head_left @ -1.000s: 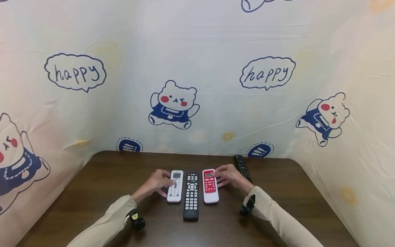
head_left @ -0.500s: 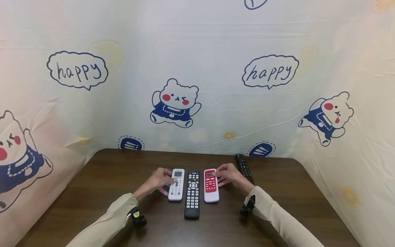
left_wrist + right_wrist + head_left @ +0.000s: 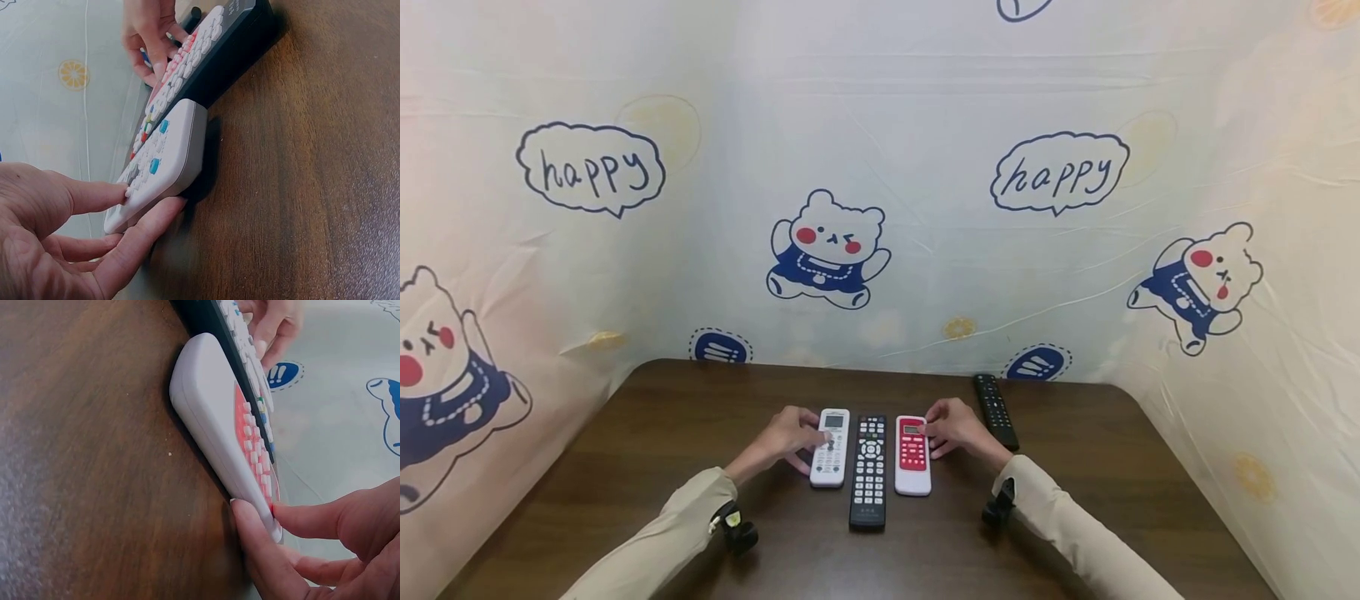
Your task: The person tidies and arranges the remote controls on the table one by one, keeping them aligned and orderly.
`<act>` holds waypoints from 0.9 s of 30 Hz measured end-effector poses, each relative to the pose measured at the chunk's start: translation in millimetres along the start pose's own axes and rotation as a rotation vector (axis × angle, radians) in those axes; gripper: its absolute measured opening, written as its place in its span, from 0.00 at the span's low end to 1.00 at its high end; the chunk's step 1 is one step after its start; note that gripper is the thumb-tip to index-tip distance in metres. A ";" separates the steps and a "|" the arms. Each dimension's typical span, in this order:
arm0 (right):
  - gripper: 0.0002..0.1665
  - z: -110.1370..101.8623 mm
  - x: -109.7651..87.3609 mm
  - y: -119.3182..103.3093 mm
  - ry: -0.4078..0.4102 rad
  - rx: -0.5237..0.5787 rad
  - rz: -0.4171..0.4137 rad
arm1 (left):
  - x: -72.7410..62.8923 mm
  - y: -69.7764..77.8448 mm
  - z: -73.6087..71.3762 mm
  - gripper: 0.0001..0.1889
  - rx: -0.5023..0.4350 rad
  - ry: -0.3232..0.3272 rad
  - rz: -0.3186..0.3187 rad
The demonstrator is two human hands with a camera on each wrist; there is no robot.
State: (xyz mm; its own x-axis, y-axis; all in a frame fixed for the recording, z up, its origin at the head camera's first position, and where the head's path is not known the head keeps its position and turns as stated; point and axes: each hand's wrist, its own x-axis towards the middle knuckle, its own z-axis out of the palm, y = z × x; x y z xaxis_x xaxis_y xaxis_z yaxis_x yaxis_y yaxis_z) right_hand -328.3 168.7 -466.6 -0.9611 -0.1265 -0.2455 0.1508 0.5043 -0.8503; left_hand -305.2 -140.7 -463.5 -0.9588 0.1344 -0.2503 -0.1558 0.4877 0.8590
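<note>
My left hand (image 3: 787,435) grips the left edge of a white remote control (image 3: 831,447), its thumb on the button face. In the left wrist view the fingers (image 3: 134,247) lie along the side and underside of that remote. A red-and-white remote control (image 3: 913,457) is pinched by my right hand (image 3: 953,427) near its far right end. Seen from the right wrist, the thumb presses on its face and a fingertip (image 3: 247,515) sits against its side. Between these two lies a long black remote control (image 3: 868,472) with white buttons, touched by neither hand.
Another black remote control (image 3: 996,412) lies slanted behind my right hand, toward the back of the brown wooden table (image 3: 685,408). A pale curtain (image 3: 925,167) with printed bears surrounds the table's back and sides.
The red-and-white remote has shifted slightly toward me with my right hand, now a little nearer than the white one. My left hand keeps its hold. The head view has tilted slightly.
</note>
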 end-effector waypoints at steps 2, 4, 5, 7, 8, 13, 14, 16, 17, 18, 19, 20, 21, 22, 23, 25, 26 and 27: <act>0.13 0.1 0.6 0.2 0.000 -0.004 -0.007 | 0.1 0.5 0.3 0.29 -0.001 0.001 -0.004; 0.13 0.0 0.7 0.2 -0.004 -0.008 -0.015 | 0.0 0.9 0.4 0.29 -0.004 0.001 -0.008; 0.13 0.2 0.8 0.1 -0.008 -0.009 -0.018 | -0.1 1.0 0.4 0.29 -0.007 0.000 -0.010; 0.13 0.3 0.4 -0.2 -0.014 -0.007 -0.022 | -0.3 1.5 0.3 0.28 -0.010 0.002 -0.014; 0.13 0.3 0.2 -0.6 -0.014 -0.004 -0.021 | -0.6 1.8 0.2 0.28 -0.010 0.003 -0.015; 0.13 0.0 -0.2 -2.0 -0.004 -0.003 -0.001 | -0.9 1.4 0.2 0.29 0.007 0.003 -0.003; 0.14 0.1 0.1 -2.0 -0.002 -0.003 0.005 | -1.0 1.1 0.3 0.29 0.010 0.002 0.000; 0.14 0.1 0.9 -2.8 -0.002 -0.005 0.014 | -0.8 1.3 0.0 0.29 0.014 0.002 0.007; 0.14 0.0 1.6 -3.4 -0.003 -0.004 0.018 | -0.6 1.4 -0.4 0.29 0.013 0.003 0.009; 0.14 -0.1 2.2 -3.8 -0.005 -0.004 0.021 | -0.4 1.6 -0.8 0.29 0.013 0.003 0.009; 0.14 -0.5 2.6 -4.2 -0.008 0.000 0.025 | -0.5 1.7 -1.1 0.29 0.015 0.004 0.007; 0.14 -0.9 2.9 -4.3 -0.012 0.000 0.025 | -0.4 1.9 -1.4 0.29 0.015 0.005 0.005; 0.13 -1.6 3.1 -4.1 -0.016 0.000 0.025 | -0.5 2.0 -1.5 0.29 0.016 0.006 -0.001; 0.13 -2.4 3.3 -3.7 -0.016 0.001 0.026 | -0.7 2.0 -1.6 0.29 0.016 0.006 -0.006; 0.12 -3.5 3.3 -3.4 -0.015 0.003 0.028 | -1.2 2.3 -1.7 0.28 0.017 0.006 -0.009; 0.10 -6.1 3.4 -2.5 -0.012 0.006 0.031 | -1.6 2.5 -1.8 0.28 0.016 0.001 -0.012; 0.09 -7.6 3.4 -2.2 -0.013 0.005 0.029 | -1.5 2.5 -1.8 0.28 0.014 -0.002 -0.013; 0.08 -9.1 3.3 -2.2 -0.013 0.009 0.032 | -1.7 2.7 -2.0 0.28 0.012 -0.004 -0.014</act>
State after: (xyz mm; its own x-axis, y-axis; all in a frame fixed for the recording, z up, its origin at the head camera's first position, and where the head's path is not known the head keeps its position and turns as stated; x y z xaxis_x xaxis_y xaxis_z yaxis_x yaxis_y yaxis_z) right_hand -333.9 174.9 -461.3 -0.9528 -0.1216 -0.2782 0.1832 0.5006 -0.8461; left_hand -304.4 -141.4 -459.8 -0.9555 0.1310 -0.2643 -0.1665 0.5000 0.8499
